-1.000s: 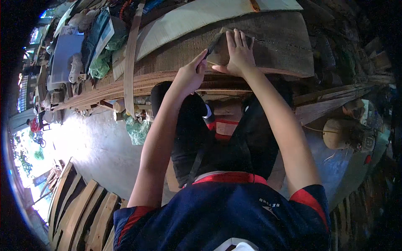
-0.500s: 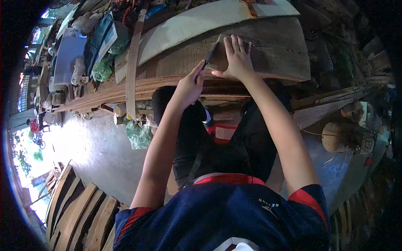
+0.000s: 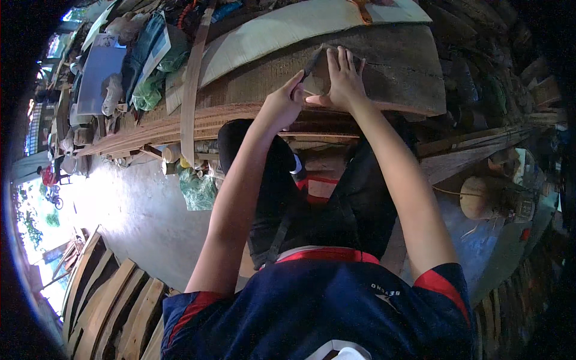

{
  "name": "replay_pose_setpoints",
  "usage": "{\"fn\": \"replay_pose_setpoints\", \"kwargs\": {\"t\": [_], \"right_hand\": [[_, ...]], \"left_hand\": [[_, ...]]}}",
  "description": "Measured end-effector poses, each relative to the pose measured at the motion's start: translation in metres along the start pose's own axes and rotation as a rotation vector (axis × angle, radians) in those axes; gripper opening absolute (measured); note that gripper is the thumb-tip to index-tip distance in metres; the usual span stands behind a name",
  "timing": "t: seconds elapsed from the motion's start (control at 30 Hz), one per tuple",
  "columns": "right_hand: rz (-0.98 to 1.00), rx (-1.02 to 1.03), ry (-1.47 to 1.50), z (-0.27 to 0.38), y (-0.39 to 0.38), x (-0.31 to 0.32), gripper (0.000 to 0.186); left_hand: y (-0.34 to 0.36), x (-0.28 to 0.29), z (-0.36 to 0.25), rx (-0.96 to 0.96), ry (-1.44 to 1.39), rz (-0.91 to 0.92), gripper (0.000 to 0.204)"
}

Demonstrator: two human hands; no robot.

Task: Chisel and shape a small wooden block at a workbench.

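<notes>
My left hand point(image 3: 284, 105) is closed around a dark, narrow knife-like tool point(image 3: 311, 63), its far end pointing away from me. It runs along the left edge of a small flat brown piece point(image 3: 321, 77), whose material I cannot make out. My right hand point(image 3: 346, 85) lies palm down on that piece, its fingers spread and its thumb pointing toward my left hand. Both hands are over a broad brown wooden board point(image 3: 402, 72), the top one of a stack in front of me. The hands are close together, and my left fingers hide the tool's handle.
A pale curved board point(image 3: 264, 39) lies along the far side, with an orange-brown handled tool point(image 3: 363, 12) on it. A narrow wooden strip point(image 3: 192, 90) crosses the stack at left. Bags and clutter fill the far left. Wooden slats point(image 3: 114, 306) lie at lower left.
My left hand has moved away from me and slightly right with the knife-like tool, closer to my right hand. The right hand has stayed nearly in place, still flat.
</notes>
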State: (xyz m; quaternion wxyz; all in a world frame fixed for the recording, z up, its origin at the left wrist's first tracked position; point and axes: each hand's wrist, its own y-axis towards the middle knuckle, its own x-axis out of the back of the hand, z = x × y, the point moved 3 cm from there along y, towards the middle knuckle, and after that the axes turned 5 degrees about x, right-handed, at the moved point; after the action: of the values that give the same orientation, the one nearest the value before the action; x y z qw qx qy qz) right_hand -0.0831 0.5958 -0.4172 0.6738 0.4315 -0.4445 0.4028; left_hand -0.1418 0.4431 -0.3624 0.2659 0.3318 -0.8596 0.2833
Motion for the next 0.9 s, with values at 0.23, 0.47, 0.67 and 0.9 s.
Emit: {"fn": "replay_pose_setpoints", "kwargs": {"t": [0.23,0.47,0.67,0.9], "right_hand": [[0.095,0.004,0.047,0.004,0.000,0.002,0.118],[0.069,0.027,-0.022,0.002,-0.006,-0.001,0.119],[0.005,0.031,0.022,-0.006,-0.001,-0.009,0.130],[0.105,0.015,-0.091,-0.001,-0.006,-0.005,0.107]], "left_hand": [[0.001,-0.008,0.000,-0.071,-0.020,-0.052,0.040],[-0.009,-0.011,0.015,-0.101,-0.049,-0.028,0.043],[0.013,-0.013,0.003,-0.045,0.008,-0.018,0.044],[0.028,-0.027,-0.015,0.117,-0.134,0.061,0.046]]}}
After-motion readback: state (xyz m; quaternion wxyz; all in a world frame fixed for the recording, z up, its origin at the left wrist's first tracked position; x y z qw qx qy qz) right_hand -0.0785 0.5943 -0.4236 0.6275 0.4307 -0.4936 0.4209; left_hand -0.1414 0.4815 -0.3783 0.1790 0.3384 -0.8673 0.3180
